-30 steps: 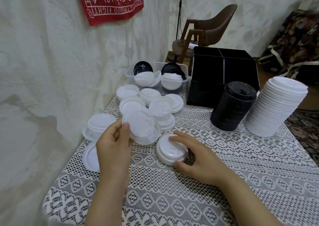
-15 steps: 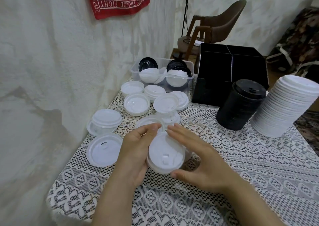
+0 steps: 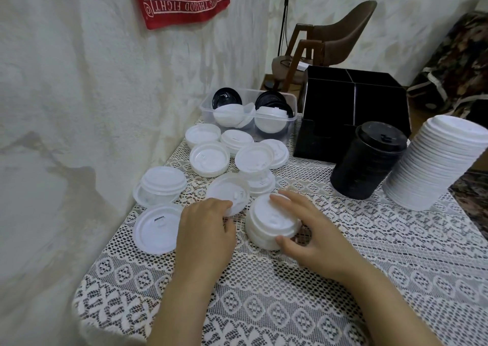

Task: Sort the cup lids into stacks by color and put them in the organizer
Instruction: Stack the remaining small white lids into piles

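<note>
Stacking whites: my right fingers (image 3: 290, 200) curl round short white stack (image 3: 269, 220) on worktop (image 3: 264, 306); my left fingers (image 3: 212, 213) pinch tilted loose lid (image 3: 224, 191) just beside it. Next likely needs lid seated squarely atop.

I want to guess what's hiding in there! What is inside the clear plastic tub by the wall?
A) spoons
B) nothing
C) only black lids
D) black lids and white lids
D: the clear tub holds black lids at the back and white lids in front.
</note>
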Available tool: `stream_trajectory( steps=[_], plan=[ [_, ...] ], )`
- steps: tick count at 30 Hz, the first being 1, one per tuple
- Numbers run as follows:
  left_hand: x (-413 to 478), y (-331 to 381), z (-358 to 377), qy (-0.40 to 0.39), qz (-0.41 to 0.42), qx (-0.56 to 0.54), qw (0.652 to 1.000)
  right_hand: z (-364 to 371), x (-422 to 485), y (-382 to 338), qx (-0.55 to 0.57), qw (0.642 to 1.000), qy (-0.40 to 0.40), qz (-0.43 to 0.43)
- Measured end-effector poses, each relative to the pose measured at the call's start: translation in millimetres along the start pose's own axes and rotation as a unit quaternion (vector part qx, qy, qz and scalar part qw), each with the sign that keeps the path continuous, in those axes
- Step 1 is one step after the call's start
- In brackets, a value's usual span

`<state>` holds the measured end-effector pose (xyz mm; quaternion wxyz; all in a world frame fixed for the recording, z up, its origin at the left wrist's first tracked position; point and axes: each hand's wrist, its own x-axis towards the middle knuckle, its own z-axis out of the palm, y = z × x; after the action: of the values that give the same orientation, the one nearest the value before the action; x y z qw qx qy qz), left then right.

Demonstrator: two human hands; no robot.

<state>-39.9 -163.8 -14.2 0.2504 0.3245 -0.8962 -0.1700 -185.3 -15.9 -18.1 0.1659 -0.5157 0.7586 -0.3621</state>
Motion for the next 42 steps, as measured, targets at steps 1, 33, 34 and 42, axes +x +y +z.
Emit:
stream_trajectory(
  steps=[1,33,34,42],
  plan=[
    [1,-2,2,0.007,0.005,0.008,1.000,0,0,0,-0.009,1.000,-0.011,0.001],
    [5,2,-16,0.136,-0.193,-0.200,0.951,4,1,-5,-0.065,0.997,-0.032,0.024],
    [5,1,-14,0.115,-0.175,-0.172,0.962,4,1,-5,-0.064,0.997,-0.031,0.026],
    [0,14,-16,-0.018,-0.111,0.035,0.993,3,0,-4,-0.067,0.997,-0.030,0.024]
  ],
)
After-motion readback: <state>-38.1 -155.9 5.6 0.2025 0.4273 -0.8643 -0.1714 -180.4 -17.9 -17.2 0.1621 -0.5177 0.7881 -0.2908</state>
